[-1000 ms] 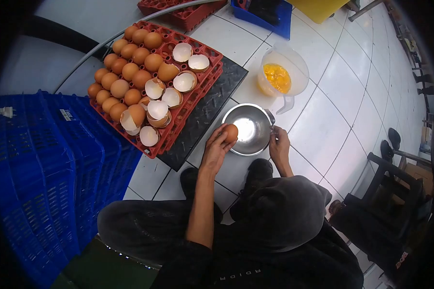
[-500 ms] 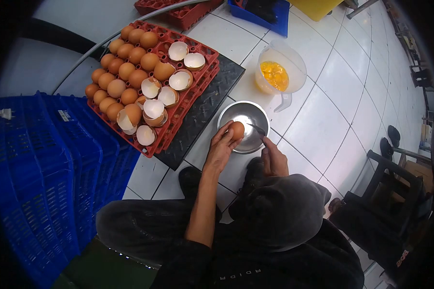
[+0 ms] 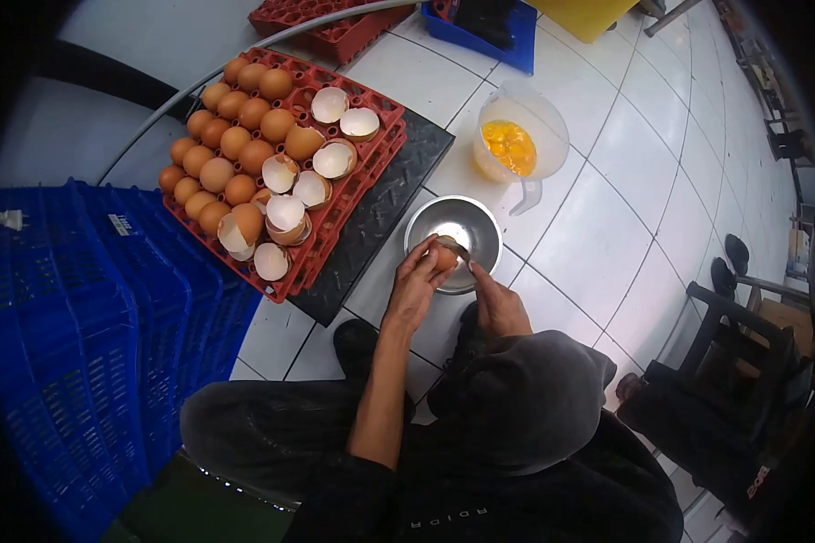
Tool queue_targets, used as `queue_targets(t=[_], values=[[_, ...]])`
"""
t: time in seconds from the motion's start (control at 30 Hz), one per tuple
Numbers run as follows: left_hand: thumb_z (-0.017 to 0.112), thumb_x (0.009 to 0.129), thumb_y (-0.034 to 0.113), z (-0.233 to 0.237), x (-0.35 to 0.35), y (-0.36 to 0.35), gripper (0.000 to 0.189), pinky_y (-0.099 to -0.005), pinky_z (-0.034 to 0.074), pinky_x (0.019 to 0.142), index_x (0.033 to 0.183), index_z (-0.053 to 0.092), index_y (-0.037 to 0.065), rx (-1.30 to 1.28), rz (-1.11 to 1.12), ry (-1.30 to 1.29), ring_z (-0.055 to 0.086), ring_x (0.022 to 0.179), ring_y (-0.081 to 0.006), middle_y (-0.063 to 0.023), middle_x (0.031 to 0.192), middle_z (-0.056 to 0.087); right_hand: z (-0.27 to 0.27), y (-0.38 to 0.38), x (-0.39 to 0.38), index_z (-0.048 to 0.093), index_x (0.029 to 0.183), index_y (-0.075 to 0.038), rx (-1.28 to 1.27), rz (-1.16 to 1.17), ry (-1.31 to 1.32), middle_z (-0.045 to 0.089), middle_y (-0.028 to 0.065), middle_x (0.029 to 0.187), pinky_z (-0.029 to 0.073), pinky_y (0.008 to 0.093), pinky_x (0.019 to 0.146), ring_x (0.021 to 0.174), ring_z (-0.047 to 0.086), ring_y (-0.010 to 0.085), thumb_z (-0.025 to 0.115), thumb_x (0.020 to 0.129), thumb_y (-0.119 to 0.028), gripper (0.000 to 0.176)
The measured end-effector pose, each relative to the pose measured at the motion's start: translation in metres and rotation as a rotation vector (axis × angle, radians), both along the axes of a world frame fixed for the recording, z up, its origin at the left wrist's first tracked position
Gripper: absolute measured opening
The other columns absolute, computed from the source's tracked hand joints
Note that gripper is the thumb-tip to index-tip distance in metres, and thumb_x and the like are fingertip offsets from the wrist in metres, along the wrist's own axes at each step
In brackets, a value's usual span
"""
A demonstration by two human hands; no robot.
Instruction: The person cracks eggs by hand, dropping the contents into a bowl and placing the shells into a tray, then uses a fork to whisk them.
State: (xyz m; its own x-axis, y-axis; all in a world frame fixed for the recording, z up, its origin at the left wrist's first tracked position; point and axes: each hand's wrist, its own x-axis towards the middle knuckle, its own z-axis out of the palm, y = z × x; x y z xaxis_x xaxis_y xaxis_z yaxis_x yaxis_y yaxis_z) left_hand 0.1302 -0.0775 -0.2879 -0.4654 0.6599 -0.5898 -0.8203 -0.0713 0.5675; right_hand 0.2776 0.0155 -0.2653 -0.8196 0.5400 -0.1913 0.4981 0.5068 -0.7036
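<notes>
A brown egg [image 3: 445, 260] is in my left hand [image 3: 414, 288], over the steel bowl [image 3: 492, 224] on the tiled floor. My right hand [image 3: 503, 308] grips a small dark knife [image 3: 463, 254], its blade touching the egg's upper right side. Whether the shell is cracked is hard to make out. To the upper right of the bowl stands a translucent measuring jug [image 3: 551, 127] with egg yolks [image 3: 509, 147] in it. On the left, a stacked red egg tray [image 3: 371, 167] carries several whole brown eggs [image 3: 235, 142] and, along its right side, several emptied eggshells [image 3: 285, 213].
The egg trays rest on a dark textured platform [image 3: 407, 172]. Blue plastic crates [image 3: 72, 317] stand at the left. More red trays [image 3: 335, 36], a blue container [image 3: 516, 45] and a yellow object [image 3: 589, 16] sit at the back. A black stool-like frame [image 3: 715, 362] is at the right.
My right hand has moved up and left, bringing the knife from over the bowl against the egg. The left hand still holds the egg; the view has shifted slightly.
</notes>
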Motion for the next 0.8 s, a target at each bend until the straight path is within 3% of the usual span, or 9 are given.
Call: queue_targets(t=[0.2, 0.3, 0.4, 0.6, 0.7, 0.8], values=[[0.052, 0.099, 0.020, -0.001, -0.001, -0.001, 0.040, -0.0333, 0.050, 0.095, 0.134, 0.046, 0.002, -0.023, -0.011, -0.027, 0.058, 0.111, -0.0230, -0.0124, 0.127, 0.053, 0.014, 0.010, -0.015, 0.053, 0.127, -0.005, -0.128, -0.160, 0.222, 0.065, 0.0236, 0.105, 0.051, 0.0404, 0.083, 0.097, 0.065, 0.0376, 0.057, 0.091, -0.012, 0.037], [0.058, 0.095, 0.020, -0.001, -0.001, -0.002, 0.044, -0.0317, 0.050, 0.093, 0.134, 0.046, 0.003, -0.087, -0.085, 0.072, 0.059, 0.109, -0.0209, -0.0124, 0.125, 0.055, 0.018, 0.027, -0.030, 0.054, 0.126, -0.003, -0.159, -0.125, 0.173, 0.064, 0.0222, 0.110, 0.049, 0.0375, 0.089, 0.103, 0.064, 0.0333, 0.064, 0.087, -0.014, 0.042], [0.064, 0.091, 0.018, -0.003, -0.002, -0.002, 0.047, -0.0304, 0.050, 0.091, 0.133, 0.047, 0.004, -0.076, -0.193, 0.174, 0.060, 0.106, -0.0187, -0.0131, 0.122, 0.056, 0.002, 0.047, -0.042, 0.054, 0.125, -0.001, -0.127, 0.048, 0.275, 0.068, 0.0160, 0.108, 0.051, 0.0324, 0.075, 0.083, 0.068, 0.0236, 0.072, 0.081, -0.016, 0.050], [0.067, 0.085, 0.012, -0.005, -0.007, -0.002, 0.049, -0.0290, 0.051, 0.085, 0.130, 0.049, 0.002, -0.144, -0.242, 0.234, 0.063, 0.099, -0.0183, -0.0121, 0.113, 0.060, 0.015, 0.062, -0.055, 0.057, 0.120, -0.001, -0.383, 0.126, 0.066, 0.070, 0.0149, 0.102, 0.049, 0.0312, 0.062, 0.064, 0.061, 0.0155, 0.074, 0.077, -0.016, 0.048], [0.067, 0.081, 0.010, -0.008, -0.006, 0.001, 0.051, -0.0269, 0.051, 0.083, 0.129, 0.051, -0.001, -0.168, -0.231, 0.455, 0.063, 0.097, -0.0177, -0.0125, 0.112, 0.063, 0.023, 0.063, -0.058, 0.056, 0.123, 0.000, -0.318, 0.173, -0.044, 0.066, 0.0214, 0.107, 0.050, 0.0383, 0.087, 0.102, 0.064, 0.0348, 0.072, 0.074, -0.017, 0.054], [0.066, 0.080, 0.008, -0.007, -0.006, 0.002, 0.053, -0.0255, 0.050, 0.083, 0.129, 0.052, -0.003, -0.325, -0.318, 0.545, 0.063, 0.098, -0.0166, -0.0149, 0.115, 0.063, 0.012, 0.058, -0.055, 0.058, 0.119, 0.001, -0.202, 0.195, -0.040, 0.066, 0.0222, 0.103, 0.051, 0.0403, 0.084, 0.095, 0.065, 0.0371, 0.072, 0.071, -0.019, 0.053]])
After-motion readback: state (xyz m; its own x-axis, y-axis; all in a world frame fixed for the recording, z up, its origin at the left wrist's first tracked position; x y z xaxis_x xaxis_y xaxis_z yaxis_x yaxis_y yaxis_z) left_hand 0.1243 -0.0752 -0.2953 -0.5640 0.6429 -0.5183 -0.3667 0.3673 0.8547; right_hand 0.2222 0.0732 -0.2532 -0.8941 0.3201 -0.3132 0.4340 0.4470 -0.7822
